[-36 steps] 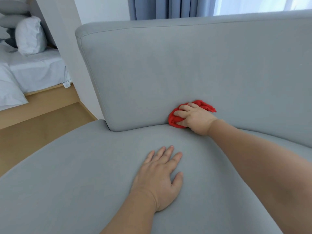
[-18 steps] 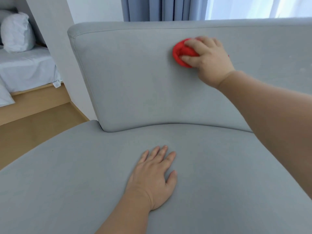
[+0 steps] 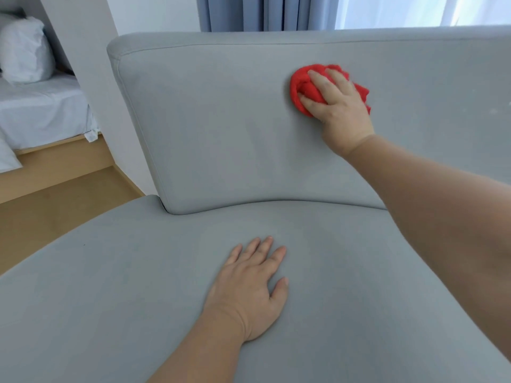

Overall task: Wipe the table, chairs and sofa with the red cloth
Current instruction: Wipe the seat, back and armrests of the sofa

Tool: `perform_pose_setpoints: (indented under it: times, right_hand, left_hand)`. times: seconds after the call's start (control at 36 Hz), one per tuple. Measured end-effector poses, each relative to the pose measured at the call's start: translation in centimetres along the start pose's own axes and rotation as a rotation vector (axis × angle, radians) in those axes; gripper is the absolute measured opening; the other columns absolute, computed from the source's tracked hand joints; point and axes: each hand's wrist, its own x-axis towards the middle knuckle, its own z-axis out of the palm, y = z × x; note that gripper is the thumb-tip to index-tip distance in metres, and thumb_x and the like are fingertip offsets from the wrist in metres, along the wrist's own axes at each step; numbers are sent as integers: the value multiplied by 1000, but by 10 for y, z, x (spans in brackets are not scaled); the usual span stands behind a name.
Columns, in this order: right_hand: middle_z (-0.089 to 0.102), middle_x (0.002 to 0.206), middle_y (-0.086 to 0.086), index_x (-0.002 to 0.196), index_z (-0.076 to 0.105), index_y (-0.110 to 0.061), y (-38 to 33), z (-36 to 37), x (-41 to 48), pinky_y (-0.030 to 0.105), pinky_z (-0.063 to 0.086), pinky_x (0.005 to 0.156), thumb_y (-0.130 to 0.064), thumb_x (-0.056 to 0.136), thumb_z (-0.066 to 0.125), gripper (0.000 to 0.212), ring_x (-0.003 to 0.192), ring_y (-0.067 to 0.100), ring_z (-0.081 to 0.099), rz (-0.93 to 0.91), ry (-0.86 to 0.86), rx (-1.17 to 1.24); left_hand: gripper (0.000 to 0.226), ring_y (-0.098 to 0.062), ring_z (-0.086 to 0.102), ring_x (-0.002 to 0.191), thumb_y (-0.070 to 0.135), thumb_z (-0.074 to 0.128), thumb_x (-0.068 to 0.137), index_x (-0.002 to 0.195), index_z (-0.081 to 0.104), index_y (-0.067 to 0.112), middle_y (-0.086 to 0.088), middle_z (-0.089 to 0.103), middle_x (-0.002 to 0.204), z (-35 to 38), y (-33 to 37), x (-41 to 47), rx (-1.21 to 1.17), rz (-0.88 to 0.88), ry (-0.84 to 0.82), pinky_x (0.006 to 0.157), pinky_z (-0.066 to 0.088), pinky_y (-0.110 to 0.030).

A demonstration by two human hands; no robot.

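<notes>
A grey fabric sofa [image 3: 210, 128] fills most of the view, with its backrest upright and its seat cushion below. My right hand [image 3: 338, 106] grips a bunched red cloth [image 3: 300, 87] and presses it against the upper part of the backrest, right of centre. The cloth shows on both sides of my fingers. My left hand [image 3: 251, 286] lies flat on the seat cushion with its fingers spread, holding nothing.
A bed with white sheets and a pillow [image 3: 25, 51] stands at the far left on a wooden platform [image 3: 55, 164]. A white wall column [image 3: 91, 64] rises beside the sofa's left end. Blue curtains [image 3: 265, 12] hang behind the backrest.
My right hand swept the cloth from the crease at the base of the backrest up to near its top edge, then came slightly down. The left hand stayed flat on the seat.
</notes>
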Motion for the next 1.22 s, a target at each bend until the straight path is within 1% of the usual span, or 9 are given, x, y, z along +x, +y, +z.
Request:
perform_pose_setpoints:
  times: [0.17,0.31,0.47,0.58,0.64,0.72,1.0,1.17,1.22]
  right_hand:
    - [59,127,23,105,74,-12,-40,50,-77,68,44,86,-13,83,40,41,110,54,54,-187,-275,124]
    - [69,113,10,89,79,-24,-48,53,-100,51,50,80,-22,80,42,38,96,40,65,-344,-412,78]
    - [67,116,9,91,78,-25,-43,39,-98,46,51,83,-11,65,82,30,100,37,63,-393,-422,-21]
    - [66,116,12,90,78,-22,-28,30,-91,44,52,80,-9,56,83,37,99,38,63,-364,-393,-62]
    - [64,119,14,92,77,-21,-19,26,-88,44,51,79,-11,69,69,26,101,39,62,-364,-335,-88]
    - [63,120,16,96,77,-19,-6,18,-82,47,50,79,-15,80,39,41,101,40,61,-326,-238,-89]
    - [57,129,20,110,72,-19,47,-20,-45,57,43,90,-17,88,44,35,110,47,56,-186,-38,-112]
    - [41,144,23,127,59,-14,73,-55,-19,55,30,104,-18,83,35,50,126,50,39,131,-10,-71]
    - [35,149,21,131,57,-15,74,-55,-16,52,24,111,-8,82,43,52,132,48,32,179,-37,7]
  left_hand:
    - [83,-7,-6,145,57,-9,71,151,3,36,11,-4,160,1,-1,0,1,4,14,118,-7,-31]
    - [83,-7,-5,146,57,-8,72,151,5,37,12,-2,160,3,0,-1,-11,-1,28,118,-7,-31]
    - [83,-7,-5,145,58,-9,71,151,5,37,12,-2,160,3,-1,-1,4,7,44,118,-5,-30]
    - [84,-6,-5,145,58,-9,71,151,6,38,13,-2,160,2,-1,0,-2,5,42,118,-6,-30]
    - [84,-6,-5,145,58,-10,70,151,5,39,13,-3,159,2,0,-1,4,4,43,118,-6,-30]
    - [84,-6,-6,145,58,-12,70,150,2,39,13,-4,159,2,0,-1,19,4,44,118,-6,-30]
    - [85,-5,-7,145,58,-13,69,150,2,39,14,-5,159,0,1,-1,12,-6,31,117,-9,-28]
    - [85,-4,-7,145,58,-13,69,150,3,39,15,-5,159,-2,2,-1,14,-17,12,116,-10,-26]
    - [86,-5,-7,145,58,-14,68,150,2,39,14,-5,159,-3,2,-2,31,-22,-7,116,-10,-26]
